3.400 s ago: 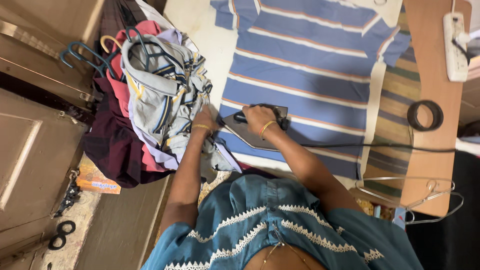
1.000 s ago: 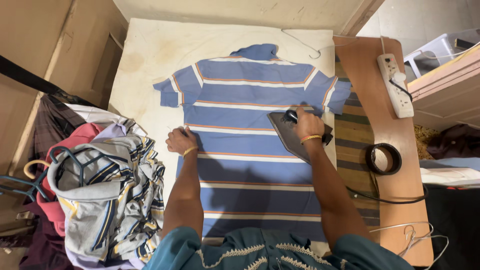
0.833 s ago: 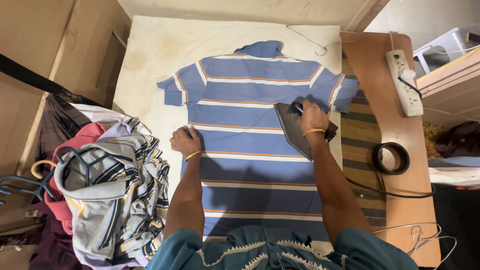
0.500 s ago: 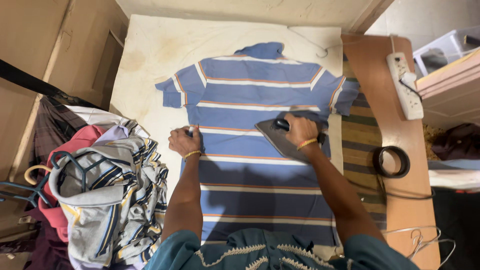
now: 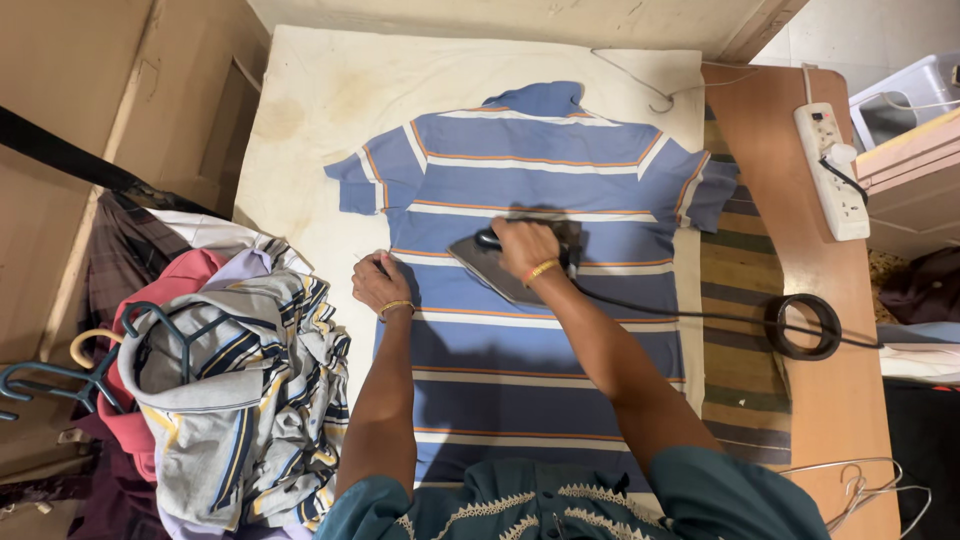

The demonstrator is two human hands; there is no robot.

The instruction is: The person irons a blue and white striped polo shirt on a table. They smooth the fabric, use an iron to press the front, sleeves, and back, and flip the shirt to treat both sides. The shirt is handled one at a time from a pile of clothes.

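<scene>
A blue striped shirt [image 5: 530, 300] lies flat, collar away from the person, on a cream cloth [image 5: 320, 110] that covers the table. The right hand [image 5: 525, 248] is closed around the dark handle of an iron [image 5: 497, 270], which sits on the shirt's middle, just below the chest, with its pointed end toward the person's left. The iron lies directly under that hand, so most of the handle is hidden. A black cord [image 5: 690, 315] runs from the iron across the shirt's right edge to a dark ring [image 5: 802, 326] on the wooden board [image 5: 850, 400] beside the table.

The left hand [image 5: 380, 284] rests on the shirt's left side seam, below the sleeve, fingers curled; it seems to pinch the fabric edge, though the grip is too small to tell for certain. The two hands are near each other, with a strip of shirt between them.

To the person's left a pile of clothes [image 5: 230, 390] on hangers lies just beside the cloth. A white power strip [image 5: 832, 170] rests on the far end of the wooden board.
</scene>
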